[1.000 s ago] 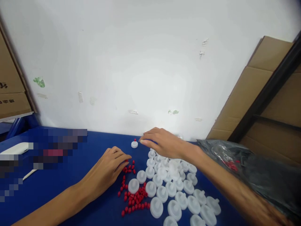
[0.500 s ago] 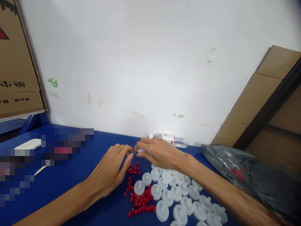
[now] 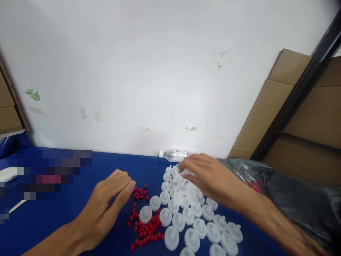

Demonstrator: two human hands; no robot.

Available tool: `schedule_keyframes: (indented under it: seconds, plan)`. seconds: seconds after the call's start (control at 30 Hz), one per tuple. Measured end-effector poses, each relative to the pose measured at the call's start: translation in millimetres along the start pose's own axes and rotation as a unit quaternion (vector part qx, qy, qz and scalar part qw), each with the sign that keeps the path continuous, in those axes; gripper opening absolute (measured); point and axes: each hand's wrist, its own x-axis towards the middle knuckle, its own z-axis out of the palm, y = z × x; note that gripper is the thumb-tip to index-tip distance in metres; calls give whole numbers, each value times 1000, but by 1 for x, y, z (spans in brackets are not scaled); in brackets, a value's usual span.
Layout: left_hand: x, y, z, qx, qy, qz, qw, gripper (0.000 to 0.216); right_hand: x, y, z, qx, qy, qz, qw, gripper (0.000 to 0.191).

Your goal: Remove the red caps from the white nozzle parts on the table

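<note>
My left hand (image 3: 110, 206) is beside the small red caps (image 3: 149, 227), its fingers curled and the thumb pressed to them. Whatever lies in that pinch, if anything, is hidden. Over the far part of the pile of white plastic discs (image 3: 172, 238), each with a short stem, is my right hand (image 3: 204, 174), slightly blurred. A white disc (image 3: 188, 172) shows between its fingers and thumb. Two discs lie apart from the pile, and one of them (image 3: 145, 214) rests among the red caps.
A clear plastic bottle (image 3: 170, 155) lies on its side against the white wall. On the right are a dark plastic bag (image 3: 293, 199) and cardboard (image 3: 255, 117). Blurred-out items and a white object (image 3: 9, 174) lie at the left of the blue table (image 3: 106, 163).
My hands have come apart. The right hand has carried the white disc rightward over the pile, and the left has drawn back toward me. The view has turned a little to the right.
</note>
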Motion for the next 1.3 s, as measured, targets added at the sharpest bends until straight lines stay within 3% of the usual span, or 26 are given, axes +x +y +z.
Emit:
schedule_keyframes:
  seconds: [0.07,0.17,0.37,0.7,0.77,0.87,0.97,1.07,1.13,1.23,1.3]
  plan:
    - [3,-9,1,32,2,-12,999,40,-24,21,-5,55,22,111,992,19]
    - [6,-22,10,56,-15,-23,998,35,-54,40,0,118,13,180,976,31]
    - [2,-33,22,75,-54,-22,996,30,-79,45,26,168,2,201,965,38]
    - [-2,-35,28,99,-87,7,991,24,-82,41,31,162,-58,159,972,53]
    - [-2,-33,28,106,-78,11,991,24,-84,43,32,161,-40,164,972,51]
    - [1,-36,24,127,-51,10,991,28,-89,53,34,141,40,209,967,50]
    - [7,-53,14,155,-30,-10,987,36,-92,69,42,108,104,267,952,57]
    - [10,-79,7,196,-17,-57,979,44,-93,87,59,71,112,316,939,60]
    - [6,-97,7,228,-15,-94,969,50,-92,98,74,41,97,352,930,55]
    - [-4,-118,15,268,-29,-147,952,56,-90,111,93,8,46,391,919,28]
    - [-11,-128,21,280,-47,-175,943,56,-90,115,101,0,6,403,915,38]
